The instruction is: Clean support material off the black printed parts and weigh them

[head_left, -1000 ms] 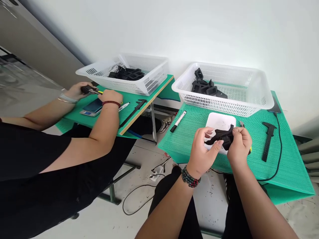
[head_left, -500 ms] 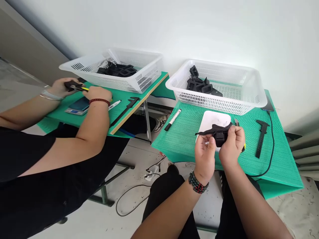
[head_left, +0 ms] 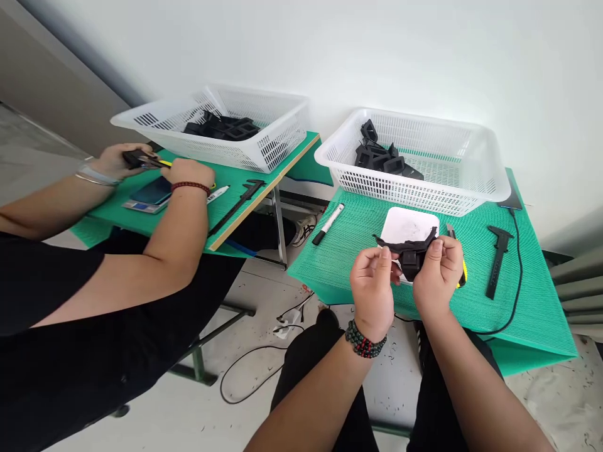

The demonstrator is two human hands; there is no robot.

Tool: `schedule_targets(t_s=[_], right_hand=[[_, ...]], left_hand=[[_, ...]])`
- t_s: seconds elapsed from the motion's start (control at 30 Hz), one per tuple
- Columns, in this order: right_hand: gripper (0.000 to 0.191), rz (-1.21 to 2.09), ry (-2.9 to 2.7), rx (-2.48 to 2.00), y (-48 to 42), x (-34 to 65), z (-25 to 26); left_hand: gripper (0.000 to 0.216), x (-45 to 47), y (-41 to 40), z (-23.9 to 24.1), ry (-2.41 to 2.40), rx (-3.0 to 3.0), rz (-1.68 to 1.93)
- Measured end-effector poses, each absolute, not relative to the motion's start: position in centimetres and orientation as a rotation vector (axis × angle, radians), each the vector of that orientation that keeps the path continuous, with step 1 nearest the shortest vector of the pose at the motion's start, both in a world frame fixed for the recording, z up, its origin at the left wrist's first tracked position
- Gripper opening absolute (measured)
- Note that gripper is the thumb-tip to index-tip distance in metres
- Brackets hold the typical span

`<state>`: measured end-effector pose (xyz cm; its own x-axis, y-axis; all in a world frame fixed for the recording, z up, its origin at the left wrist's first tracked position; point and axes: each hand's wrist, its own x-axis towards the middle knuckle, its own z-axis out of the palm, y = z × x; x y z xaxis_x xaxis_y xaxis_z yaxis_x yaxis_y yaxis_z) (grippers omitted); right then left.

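Note:
A black plastic part [head_left: 411, 263] with a boxy middle and a thin ragged strip along its top is held up between my two hands. My left hand [head_left: 374, 282] pinches the strip's left side between thumb and fingers. Gripping the right end, my right hand [head_left: 438, 270] has its thumb on the near side of the part. Below and behind the part lies a small white tray [head_left: 409, 218] with dark specks in it. A yellow and black utility knife [head_left: 463, 276] lies just right of my right hand, partly hidden by it.
A white basket [head_left: 452, 188] of black parts stands at the back. A marker [head_left: 328, 224] lies left, a black caliper [head_left: 497, 260] and a cable [head_left: 519, 270] right. At the left table, a co-worker's hands [head_left: 191, 174] hold a black part and a yellow-handled tool.
My left hand has moved a little left, toward the strip's left side. The black part has turned slightly, so its strip lies more level. My right hand keeps its grip.

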<state>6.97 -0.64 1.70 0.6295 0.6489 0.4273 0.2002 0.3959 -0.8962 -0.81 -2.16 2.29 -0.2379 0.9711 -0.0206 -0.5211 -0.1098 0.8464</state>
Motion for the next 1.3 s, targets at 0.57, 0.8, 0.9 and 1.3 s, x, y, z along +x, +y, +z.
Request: schedule_targets(t_s=[0.57,0.8,0.9,1.3], right_hand=[[0.039,0.574,-0.911,-1.103,-0.6,7.0,1.0],[0.029,0.598,-0.807,-1.055,-1.0,6.0,0.5],[0.025,0.530,-0.779,-1.055,-0.9,5.8,0.4],[0.029,0.899,-0.621,-0.896,-1.0,4.7,0.0]], left_hand=[[0.045,-0.9,-1.9,2.1,0.993,0.662,1.629],[0.044,-0.8,-1.9,1.7,0.966,0.674,1.718],[0.041,-0.6,-2.1,1.6,0.986,0.702,1.756],[0.029,-1.1,-1.2,1.0,1.020,0.886,1.900]])
